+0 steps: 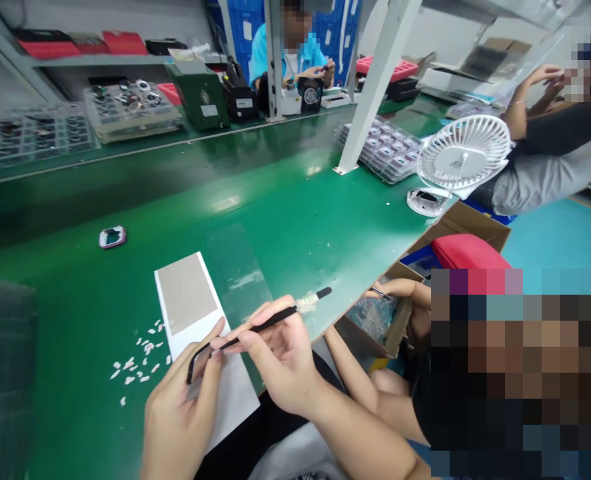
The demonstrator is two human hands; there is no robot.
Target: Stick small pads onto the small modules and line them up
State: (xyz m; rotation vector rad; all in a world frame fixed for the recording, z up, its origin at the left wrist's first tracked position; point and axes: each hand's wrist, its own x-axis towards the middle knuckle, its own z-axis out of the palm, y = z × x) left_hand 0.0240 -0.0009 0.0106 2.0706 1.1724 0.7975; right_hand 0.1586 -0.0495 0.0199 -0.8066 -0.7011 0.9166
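My left hand (pixel 180 417) holds a small clear piece with a bent black edge (pixel 198 367) upright between thumb and fingers. My right hand (pixel 280 357) grips slim black tweezers (pixel 260 327), their tip at that piece; a black-capped end with a white tuft (pixel 312 300) projects past them. Below my hands lies a white card with a grey pad (pixel 186 293). Small white flakes (pixel 140 357) are scattered to its left, and a clear film (pixel 235 280) lies to its right. The tweezer tip's exact contact is too small to tell.
A green workbench (pixel 255 213) runs ahead, with a white post (pixel 375 87), white desk fan (pixel 462 153) and stacked trays (pixel 382 150). A co-worker's hand (pixel 400 293) holds tweezers over a cardboard box (pixel 375 320) at the bench's edge. Parts trays (pixel 130 110) stand behind.
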